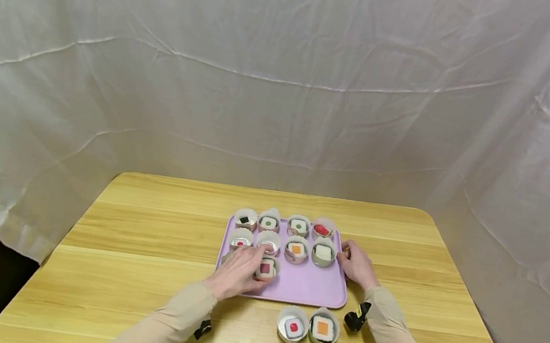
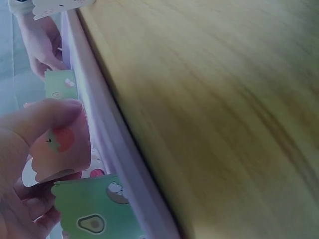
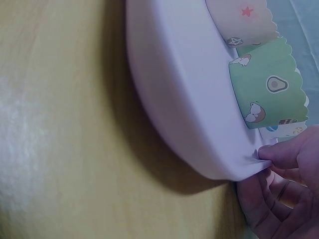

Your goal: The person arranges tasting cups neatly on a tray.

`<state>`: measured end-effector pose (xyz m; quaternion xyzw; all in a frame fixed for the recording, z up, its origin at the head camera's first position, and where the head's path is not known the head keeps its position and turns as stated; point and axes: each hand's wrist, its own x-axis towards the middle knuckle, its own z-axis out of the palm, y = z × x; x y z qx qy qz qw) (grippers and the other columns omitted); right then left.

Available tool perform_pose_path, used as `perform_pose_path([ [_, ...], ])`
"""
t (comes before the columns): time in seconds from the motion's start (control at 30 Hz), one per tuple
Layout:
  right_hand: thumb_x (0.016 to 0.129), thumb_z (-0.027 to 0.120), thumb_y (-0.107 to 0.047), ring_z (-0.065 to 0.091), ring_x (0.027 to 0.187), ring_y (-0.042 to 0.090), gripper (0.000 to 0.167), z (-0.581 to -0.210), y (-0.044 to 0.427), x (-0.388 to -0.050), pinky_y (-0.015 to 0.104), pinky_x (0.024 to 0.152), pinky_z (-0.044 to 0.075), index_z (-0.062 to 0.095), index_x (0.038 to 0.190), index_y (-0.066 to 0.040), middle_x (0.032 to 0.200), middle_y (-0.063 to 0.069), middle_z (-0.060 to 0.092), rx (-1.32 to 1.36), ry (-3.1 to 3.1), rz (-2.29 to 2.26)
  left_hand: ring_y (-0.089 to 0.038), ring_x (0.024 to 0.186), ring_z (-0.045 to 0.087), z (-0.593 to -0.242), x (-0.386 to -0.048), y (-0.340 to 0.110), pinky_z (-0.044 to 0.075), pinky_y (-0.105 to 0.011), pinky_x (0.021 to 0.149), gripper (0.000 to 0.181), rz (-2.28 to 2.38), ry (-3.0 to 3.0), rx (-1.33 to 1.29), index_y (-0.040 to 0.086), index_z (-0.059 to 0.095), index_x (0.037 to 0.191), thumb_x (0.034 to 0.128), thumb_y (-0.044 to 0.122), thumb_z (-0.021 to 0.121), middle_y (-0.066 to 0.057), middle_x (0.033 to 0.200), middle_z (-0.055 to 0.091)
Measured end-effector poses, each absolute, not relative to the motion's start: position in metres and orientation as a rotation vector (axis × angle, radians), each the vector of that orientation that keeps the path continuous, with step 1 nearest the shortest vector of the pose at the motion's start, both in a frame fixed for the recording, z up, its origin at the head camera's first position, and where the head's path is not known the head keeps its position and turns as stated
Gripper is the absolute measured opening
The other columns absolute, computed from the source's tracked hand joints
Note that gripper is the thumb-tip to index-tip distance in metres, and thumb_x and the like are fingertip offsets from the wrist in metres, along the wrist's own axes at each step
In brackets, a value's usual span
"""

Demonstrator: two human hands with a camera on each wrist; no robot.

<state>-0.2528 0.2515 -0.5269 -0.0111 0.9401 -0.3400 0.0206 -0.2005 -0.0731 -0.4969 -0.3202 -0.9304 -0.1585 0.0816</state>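
My left hand (image 1: 238, 270) grips a pink paper baking cup (image 2: 62, 149), thumb on the near side and fingers behind it. Inside that cup lies a white square sushi-like piece (image 1: 267, 268) with a dark pink centre. The cup is over the front left part of a lilac tray (image 1: 311, 289); whether it touches the tray is unclear. A green cup (image 2: 97, 209) with an avocado print stands beside it, mostly hidden by my hand in the head view. My right hand (image 1: 358, 262) pinches the tray's right rim (image 3: 249, 169) between thumb and fingers.
Several cups with similar pieces, such as an orange-centred one (image 1: 296, 249) and a plain white one (image 1: 323, 252), stand in two rows on the tray. Before the tray, two cups (image 1: 293, 326) (image 1: 324, 328) stand on the wooden table (image 1: 135, 280). Grey cloth (image 1: 283, 109) hangs around it.
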Motion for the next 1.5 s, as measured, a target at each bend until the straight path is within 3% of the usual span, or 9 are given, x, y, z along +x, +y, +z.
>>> perform_pose_path([
  [0.2,0.096,0.056,-0.010,0.054,0.071,0.020,0.025,-0.526,0.251,-0.252,0.027,0.061,0.042,0.056,0.117,0.004,0.082,0.010,0.059,-0.030,2.910,-1.054,-0.022,0.090,0.069,-0.503,-0.201,-0.073,0.058,-0.032,0.074,0.069,-0.462,-2.751,-0.949,0.009,0.052,0.128,0.0743,0.034,0.089,-0.005,0.100,0.071],
  [0.43,0.095,0.056,-0.011,0.056,0.073,0.020,0.028,-0.527,0.251,-0.252,0.028,0.063,0.043,0.057,0.119,0.004,0.083,0.011,0.061,-0.024,2.920,-1.050,-0.023,0.098,0.069,-0.506,-0.203,-0.073,0.057,-0.040,0.092,0.067,-0.446,-2.746,-0.969,0.008,0.053,0.127,0.0756,0.034,0.088,-0.008,0.108,0.073],
  [0.83,0.096,0.055,-0.013,0.056,0.074,0.020,0.029,-0.527,0.251,-0.253,0.027,0.063,0.043,0.057,0.119,0.002,0.084,0.010,0.060,-0.013,2.918,-1.050,-0.033,0.103,0.067,-0.507,-0.201,-0.076,0.057,-0.047,0.095,0.064,-0.500,-2.805,-0.943,0.007,0.052,0.127,0.0784,0.033,0.086,-0.012,0.114,0.068],
  [1.5,0.096,0.055,-0.012,0.055,0.072,0.019,0.028,-0.526,0.250,-0.252,0.026,0.061,0.043,0.057,0.119,0.003,0.082,0.009,0.058,-0.009,2.912,-1.068,-0.032,0.094,0.068,-0.509,-0.200,-0.076,0.059,-0.044,0.081,0.066,-0.479,-2.780,-0.903,0.011,0.054,0.131,0.0789,0.037,0.085,-0.012,0.110,0.067],
])
